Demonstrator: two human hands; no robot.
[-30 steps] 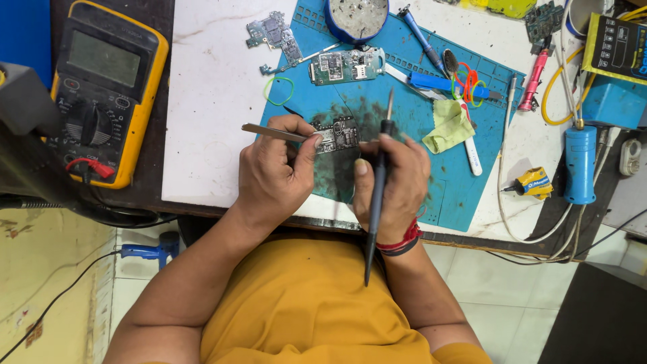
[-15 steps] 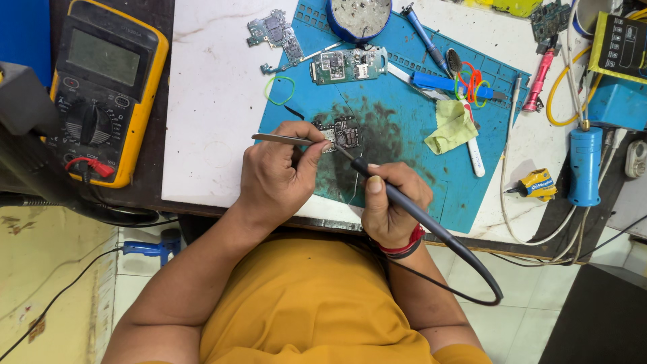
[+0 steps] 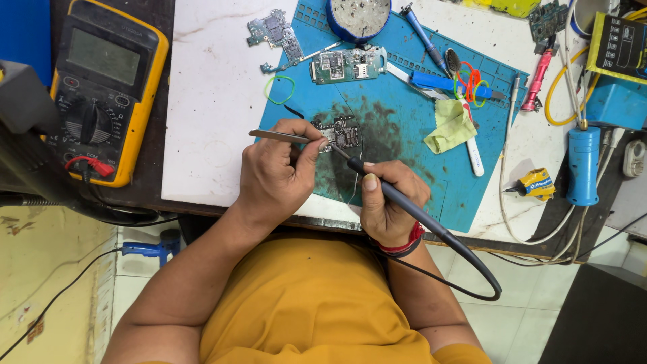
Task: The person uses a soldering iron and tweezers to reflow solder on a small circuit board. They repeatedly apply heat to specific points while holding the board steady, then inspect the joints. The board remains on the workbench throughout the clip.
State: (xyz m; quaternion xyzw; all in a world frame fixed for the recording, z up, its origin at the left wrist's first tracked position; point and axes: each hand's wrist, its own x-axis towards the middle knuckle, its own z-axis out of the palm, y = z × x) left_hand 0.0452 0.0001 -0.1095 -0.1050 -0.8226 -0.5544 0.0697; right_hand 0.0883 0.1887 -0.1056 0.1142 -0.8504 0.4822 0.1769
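Observation:
A small dark circuit board (image 3: 345, 132) lies on the stained blue work mat (image 3: 404, 155). My left hand (image 3: 276, 172) pinches metal tweezers (image 3: 278, 136) whose tips rest at the board's left edge. In my right hand (image 3: 389, 202) is a black soldering iron (image 3: 377, 180), held like a pen; its tip touches the board from below right. Its cable (image 3: 472, 269) loops back past my wrist.
A yellow multimeter (image 3: 101, 87) stands at the left. Two more circuit boards (image 3: 347, 64), a green rubber band (image 3: 280, 89), a yellow-green cloth (image 3: 450, 125), blue-handled tools (image 3: 438, 82), a round tin (image 3: 358, 17) and a blue cylinder (image 3: 583, 165) lie around the mat.
My right hand turned the soldering iron from upright, tip away from the board, to slanted with its tip on the board. The left hand with the tweezers barely moved.

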